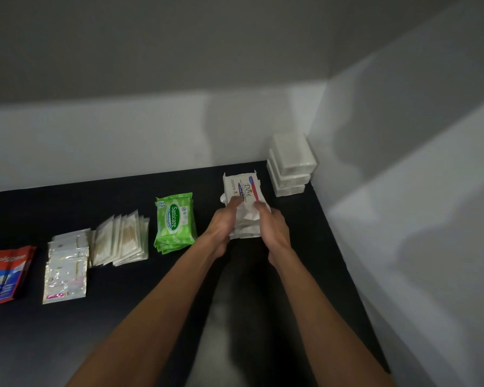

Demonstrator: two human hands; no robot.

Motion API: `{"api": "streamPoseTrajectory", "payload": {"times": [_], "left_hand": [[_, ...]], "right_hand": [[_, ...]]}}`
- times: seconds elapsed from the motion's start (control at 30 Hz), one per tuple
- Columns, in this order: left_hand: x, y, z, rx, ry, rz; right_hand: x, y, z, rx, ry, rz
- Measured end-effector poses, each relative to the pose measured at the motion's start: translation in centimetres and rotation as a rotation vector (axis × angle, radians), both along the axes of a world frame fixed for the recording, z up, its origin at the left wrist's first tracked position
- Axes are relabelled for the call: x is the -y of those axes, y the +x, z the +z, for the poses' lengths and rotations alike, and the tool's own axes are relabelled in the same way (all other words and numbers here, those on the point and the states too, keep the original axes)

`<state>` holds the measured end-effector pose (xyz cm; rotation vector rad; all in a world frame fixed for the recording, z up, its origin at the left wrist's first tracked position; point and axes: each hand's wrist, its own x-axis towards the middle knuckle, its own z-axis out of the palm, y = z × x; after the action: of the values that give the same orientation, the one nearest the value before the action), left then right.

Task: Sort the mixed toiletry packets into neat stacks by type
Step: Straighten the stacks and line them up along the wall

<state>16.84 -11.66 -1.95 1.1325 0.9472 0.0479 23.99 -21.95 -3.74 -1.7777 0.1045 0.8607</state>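
Observation:
A stack of white Dove soap packets [243, 188] stands on the black table [151, 303] near the far right. My left hand [221, 227] grips its left side and my right hand [271, 227] grips its right side, thumbs resting on the top packet. Left of it lies a stack of green Sanicare wipe packs [173, 222]. Further left are fanned clear cotton-swab packets [123, 238], a pile of clear kit sachets [66, 266], and red Colgate toothpaste packets [6, 275] at the left edge.
Three stacked translucent white boxes [291, 166] sit in the far right corner against the white walls [123, 141]. The table's right edge runs along the right wall.

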Motion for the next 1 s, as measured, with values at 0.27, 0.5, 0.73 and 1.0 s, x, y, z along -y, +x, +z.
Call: {"api": "streamPoseTrajectory", "payload": {"times": [0.27, 0.5, 0.73, 1.0], "left_hand": [[-1.3, 2.8, -1.2, -0.032, 0.022, 0.028], [-2.8, 5.1, -1.0, 0.014, 0.003, 0.024], [-3.7, 6.9, -0.1, 0.040, -0.023, 0.036], [-5.4, 8.1, -0.3, 0.035, -0.018, 0.035]], "right_hand": [[-1.1, 2.9, -0.6, -0.096, -0.047, -0.014], [-2.1, 4.8, -0.4, -0.106, 0.011, -0.041], [-3.7, 6.6, 0.3, -0.143, 0.045, -0.110], [-5.1, 7.0, -0.3, -0.141, 0.083, -0.119]]}}
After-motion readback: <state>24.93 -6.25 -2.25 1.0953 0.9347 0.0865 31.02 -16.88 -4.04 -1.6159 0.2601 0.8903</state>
